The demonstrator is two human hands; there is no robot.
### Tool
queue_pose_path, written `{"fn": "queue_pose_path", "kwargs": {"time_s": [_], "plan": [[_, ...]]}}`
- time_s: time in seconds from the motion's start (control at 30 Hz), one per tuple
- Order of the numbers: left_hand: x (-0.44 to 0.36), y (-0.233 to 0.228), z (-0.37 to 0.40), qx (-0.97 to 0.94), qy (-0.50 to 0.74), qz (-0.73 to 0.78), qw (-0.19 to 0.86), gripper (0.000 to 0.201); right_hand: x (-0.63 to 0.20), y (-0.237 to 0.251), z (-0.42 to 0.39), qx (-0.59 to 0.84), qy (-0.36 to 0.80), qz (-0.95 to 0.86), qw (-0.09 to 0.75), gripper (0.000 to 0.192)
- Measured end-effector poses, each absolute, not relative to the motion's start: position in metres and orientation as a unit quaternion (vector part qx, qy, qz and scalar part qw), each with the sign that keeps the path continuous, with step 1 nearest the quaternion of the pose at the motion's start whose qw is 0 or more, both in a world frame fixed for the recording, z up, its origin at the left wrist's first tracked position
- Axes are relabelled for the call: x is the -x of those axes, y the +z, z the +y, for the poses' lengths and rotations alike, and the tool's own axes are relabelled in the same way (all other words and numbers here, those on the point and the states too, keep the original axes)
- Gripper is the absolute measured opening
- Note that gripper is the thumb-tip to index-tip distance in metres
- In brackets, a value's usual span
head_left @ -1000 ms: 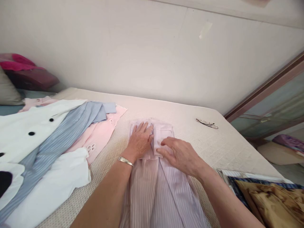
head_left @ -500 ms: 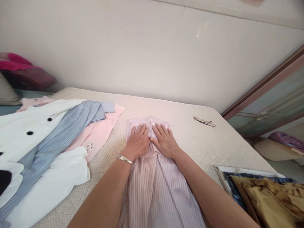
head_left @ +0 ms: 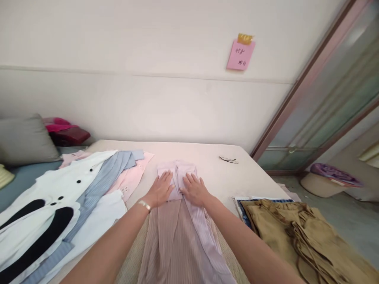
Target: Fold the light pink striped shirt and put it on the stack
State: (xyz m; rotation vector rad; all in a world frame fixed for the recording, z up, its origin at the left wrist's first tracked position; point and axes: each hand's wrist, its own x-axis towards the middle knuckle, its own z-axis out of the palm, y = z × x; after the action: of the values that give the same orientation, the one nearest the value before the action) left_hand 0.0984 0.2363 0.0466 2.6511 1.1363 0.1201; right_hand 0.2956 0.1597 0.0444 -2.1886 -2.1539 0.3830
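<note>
A pale lilac striped garment lies lengthwise in front of me, its far end folded back over itself. My left hand rests on the left side of that folded end, fingers stretched out, with a silver bracelet at the wrist. On the right side of the fold lies my right hand, palm down, its fingers spread, the thumb near the centre crease. Neither hand grips the cloth. The garment's near end runs out of the bottom of the view.
White, blue-striped and pink clothes lie spread at the left. Brown trousers top a stack at the right. Glasses sit near the far right corner of the covered surface. A pink note is taped to the wall.
My view has tilted up, bringing the pink note into sight. Both hands stay on the folded end but have moved somewhat farther apart.
</note>
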Motion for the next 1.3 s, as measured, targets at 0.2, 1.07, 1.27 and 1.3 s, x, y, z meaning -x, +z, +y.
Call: {"fn": "queue_pose_path", "kwargs": {"time_s": [0.2, 1.07, 1.27, 1.3], "plan": [[-0.003, 0.016, 0.092, -0.925, 0.041, 0.358, 0.118, 0.058, -0.258, 0.043, -0.008, 0.708, 0.178, -0.682, 0.048, 0.077], [-0.012, 0.040, 0.089, -0.907, 0.013, 0.419, 0.042, 0.027, -0.316, 0.041, -0.022, 0.807, 0.076, -0.585, -0.034, 0.036], [-0.008, 0.034, 0.098, -0.868, -0.026, 0.495, 0.029, 0.030, -0.310, 0.042, -0.022, 0.800, 0.103, -0.587, -0.072, 0.038], [-0.007, 0.034, 0.099, -0.865, -0.033, 0.500, 0.032, 0.029, -0.310, 0.043, -0.021, 0.798, 0.105, -0.589, -0.074, 0.038]]}}
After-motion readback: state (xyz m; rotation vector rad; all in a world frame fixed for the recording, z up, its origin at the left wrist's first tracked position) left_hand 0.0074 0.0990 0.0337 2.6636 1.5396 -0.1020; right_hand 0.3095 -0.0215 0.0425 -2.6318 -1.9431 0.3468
